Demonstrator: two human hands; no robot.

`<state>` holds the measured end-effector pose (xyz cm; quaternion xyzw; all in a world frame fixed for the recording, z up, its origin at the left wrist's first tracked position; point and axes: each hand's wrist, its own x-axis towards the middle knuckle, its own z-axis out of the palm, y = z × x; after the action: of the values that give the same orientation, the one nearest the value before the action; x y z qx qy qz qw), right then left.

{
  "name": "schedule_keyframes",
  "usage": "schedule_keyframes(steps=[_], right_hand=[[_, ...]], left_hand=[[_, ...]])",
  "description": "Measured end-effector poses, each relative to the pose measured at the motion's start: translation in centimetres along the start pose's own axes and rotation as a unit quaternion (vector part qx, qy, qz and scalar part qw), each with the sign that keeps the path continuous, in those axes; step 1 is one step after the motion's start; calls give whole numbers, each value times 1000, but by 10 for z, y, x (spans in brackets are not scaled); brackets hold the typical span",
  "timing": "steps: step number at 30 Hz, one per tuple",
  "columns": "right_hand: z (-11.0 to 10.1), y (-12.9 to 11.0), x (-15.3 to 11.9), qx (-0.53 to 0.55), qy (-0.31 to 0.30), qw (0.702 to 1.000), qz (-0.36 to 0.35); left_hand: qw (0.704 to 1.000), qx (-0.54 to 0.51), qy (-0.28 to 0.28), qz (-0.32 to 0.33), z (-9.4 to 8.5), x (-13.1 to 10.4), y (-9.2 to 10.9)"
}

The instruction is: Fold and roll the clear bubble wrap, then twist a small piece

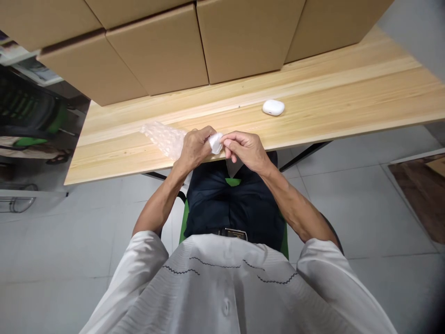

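Note:
My left hand (pixel 196 144) is closed around a small white bundle (pixel 215 143) that looks like soft or crumpled wrapping; I cannot make out what is inside it, if anything. The thumb and forefinger of my right hand (pixel 244 147) pinch the right edge of that bundle, the other fingers curled below. Just left of my left hand, a sheet of clear bubble wrap (pixel 165 138) lies on the table, partly hidden behind the hand. Farther back to the right rests a white, rounded earbud case (pixel 273 107), apart from both hands.
Large cardboard boxes (pixel 160 51) are stacked along the back of the wooden table (pixel 347 93). The table's front edge runs just under my hands, above my lap. A chair with green parts (pixel 38 111) and another person's foot (pixel 59 158) are at far left.

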<state>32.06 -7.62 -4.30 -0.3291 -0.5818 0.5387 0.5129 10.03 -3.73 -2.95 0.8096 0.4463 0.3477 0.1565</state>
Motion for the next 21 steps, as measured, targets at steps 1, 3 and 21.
schedule_keyframes(steps=[1, 3, 21], right_hand=[[2, 2, 0, -5, 16, 1000, -7], [7, 6, 1, -16, 52, 998, -19], [8, 8, 7, -212, 69, 974, -45]], left_hand=[[1000, -5, 4, 1, 0, 0, 0], [1000, -4, 14, 1, 2, 0, -1], [998, 33, -55, 17, -4, 4, -1]])
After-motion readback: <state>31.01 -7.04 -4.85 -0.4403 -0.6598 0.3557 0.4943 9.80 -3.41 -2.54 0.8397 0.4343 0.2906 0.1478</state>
